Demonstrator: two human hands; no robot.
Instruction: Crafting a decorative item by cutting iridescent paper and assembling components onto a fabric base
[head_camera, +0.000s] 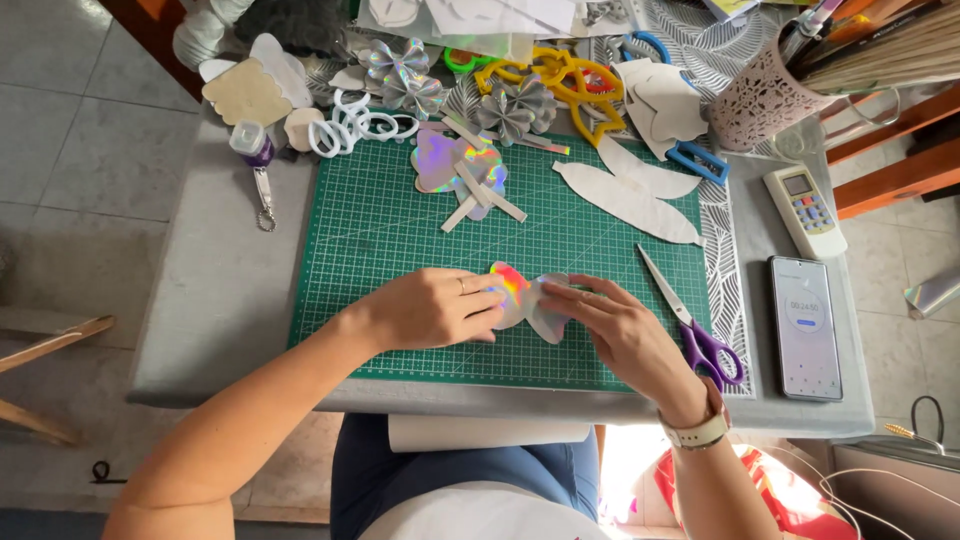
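- Holographic paper piece (528, 300) lies on the green cutting mat (400, 230), near its front edge, between both hands.
- Left hand (430, 308) rests on the piece's left side, fingers pressed together and curled onto its rainbow-sheened edge.
- Right hand (620, 325) presses the right side, fingers extended and close together, flat on the paper.
- Purple-handled scissors (690, 325) lie just beside the right hand.
- Phone (805, 325) sits well apart at right, off the mat.

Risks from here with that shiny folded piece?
1. Both hands, left hand and right hand, press the holographic paper piece; a slip might crease it unevenly.
2. The purple-handled scissors lie beside the right hand and could get bumped toward the phone.
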